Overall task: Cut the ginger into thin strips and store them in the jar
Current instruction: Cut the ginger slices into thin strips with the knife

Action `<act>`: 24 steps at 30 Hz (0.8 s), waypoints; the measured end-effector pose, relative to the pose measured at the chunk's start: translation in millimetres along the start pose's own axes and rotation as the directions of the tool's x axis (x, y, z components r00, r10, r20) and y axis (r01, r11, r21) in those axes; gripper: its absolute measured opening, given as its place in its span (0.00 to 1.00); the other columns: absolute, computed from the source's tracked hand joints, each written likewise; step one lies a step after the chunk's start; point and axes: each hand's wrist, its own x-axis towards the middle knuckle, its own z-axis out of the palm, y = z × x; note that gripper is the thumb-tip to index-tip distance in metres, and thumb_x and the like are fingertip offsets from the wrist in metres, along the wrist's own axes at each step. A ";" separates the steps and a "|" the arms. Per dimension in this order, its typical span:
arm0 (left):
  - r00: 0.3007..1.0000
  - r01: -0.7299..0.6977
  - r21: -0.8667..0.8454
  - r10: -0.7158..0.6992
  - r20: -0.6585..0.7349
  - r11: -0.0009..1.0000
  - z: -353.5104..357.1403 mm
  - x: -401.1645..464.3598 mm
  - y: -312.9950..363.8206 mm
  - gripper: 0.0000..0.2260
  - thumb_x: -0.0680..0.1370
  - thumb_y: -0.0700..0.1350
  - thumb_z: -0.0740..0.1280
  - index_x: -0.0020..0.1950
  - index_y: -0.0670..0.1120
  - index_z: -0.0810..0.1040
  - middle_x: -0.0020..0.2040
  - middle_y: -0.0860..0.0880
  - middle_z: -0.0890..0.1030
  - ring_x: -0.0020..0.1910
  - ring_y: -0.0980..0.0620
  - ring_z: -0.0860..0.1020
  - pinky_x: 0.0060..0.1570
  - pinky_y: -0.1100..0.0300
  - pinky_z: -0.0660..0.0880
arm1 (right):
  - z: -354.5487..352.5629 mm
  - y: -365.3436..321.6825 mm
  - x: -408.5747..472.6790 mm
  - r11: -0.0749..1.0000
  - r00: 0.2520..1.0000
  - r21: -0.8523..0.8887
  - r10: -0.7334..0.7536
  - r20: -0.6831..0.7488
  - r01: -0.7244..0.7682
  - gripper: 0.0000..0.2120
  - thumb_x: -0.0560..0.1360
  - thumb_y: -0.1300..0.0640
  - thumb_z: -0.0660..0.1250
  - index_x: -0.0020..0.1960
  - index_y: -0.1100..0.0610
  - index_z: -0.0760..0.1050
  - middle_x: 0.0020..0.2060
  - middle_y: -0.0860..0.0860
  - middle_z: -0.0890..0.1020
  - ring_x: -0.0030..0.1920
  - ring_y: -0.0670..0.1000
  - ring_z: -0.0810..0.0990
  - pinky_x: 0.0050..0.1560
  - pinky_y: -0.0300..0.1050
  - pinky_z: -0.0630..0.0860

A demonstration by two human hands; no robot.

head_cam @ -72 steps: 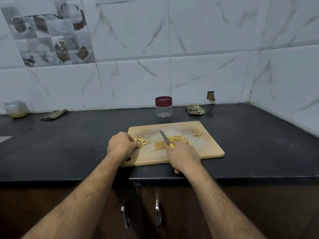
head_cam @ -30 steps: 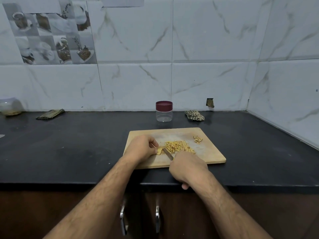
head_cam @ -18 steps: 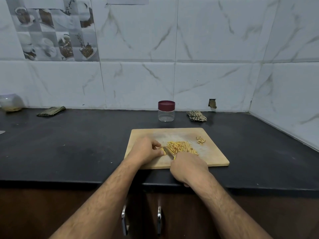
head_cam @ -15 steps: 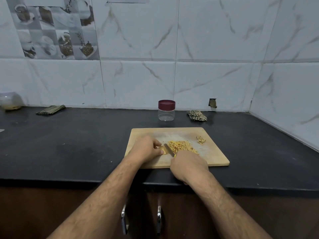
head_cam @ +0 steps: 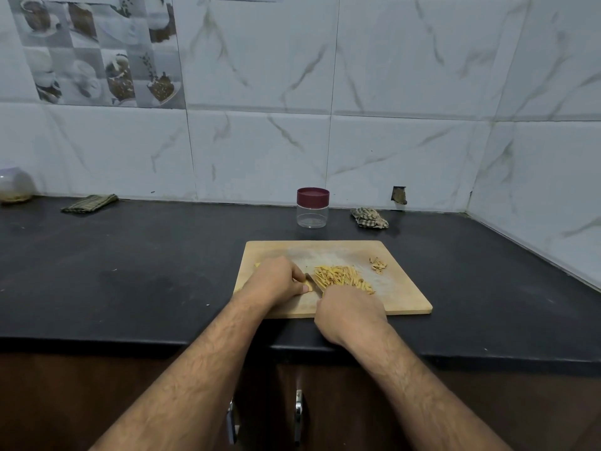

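A wooden cutting board (head_cam: pixel 403 297) lies on the black counter. A pile of thin yellow ginger strips (head_cam: pixel 341 277) sits at its middle. My left hand (head_cam: pixel 276 281) presses a small ginger piece (head_cam: pixel 309 285) onto the board with curled fingers. My right hand (head_cam: pixel 349 312) grips a knife (head_cam: pixel 313 283) whose blade rests right beside that piece; the handle is hidden in my fist. A few ginger peel scraps (head_cam: pixel 378 265) lie at the board's far right. The clear jar (head_cam: pixel 313 208) with a maroon lid stands closed behind the board.
A crumpled checked cloth (head_cam: pixel 369 218) lies right of the jar by the wall. A folded green cloth (head_cam: pixel 89 203) and a cloudy container (head_cam: pixel 14 187) sit at the far left. Tiled walls close off the back and right. Cabinet handles (head_cam: pixel 297 415) are below the counter edge.
My left hand moved from the slices at the board's left to the middle and now holds a ginger piece against the blade. The knife came down beside the strip pile. The camera view shifted slightly.
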 end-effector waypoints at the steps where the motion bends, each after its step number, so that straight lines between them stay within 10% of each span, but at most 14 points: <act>1: 1.000 0.000 -0.006 0.000 0.003 1.000 0.7 -0.3 -1.1 0.13 0.76 0.49 0.73 0.60 0.48 0.84 0.60 0.53 0.83 0.57 0.54 0.79 0.60 0.59 0.74 | 0.2 -0.4 -0.3 1.000 1.000 -0.002 -0.004 0.000 0.004 0.12 0.82 0.54 0.58 0.61 0.55 0.76 0.56 0.52 0.80 0.48 0.53 0.75 0.47 0.46 0.69; 24: 0.998 0.045 0.049 -0.043 -0.040 0.998 4.3 -10.0 -1.2 0.12 0.78 0.53 0.69 0.60 0.56 0.83 0.57 0.54 0.83 0.58 0.52 0.78 0.60 0.53 0.75 | 7.7 -0.5 -15.0 0.996 0.997 -0.080 0.050 0.062 -0.045 0.14 0.79 0.59 0.62 0.63 0.54 0.75 0.55 0.52 0.80 0.49 0.55 0.77 0.44 0.48 0.71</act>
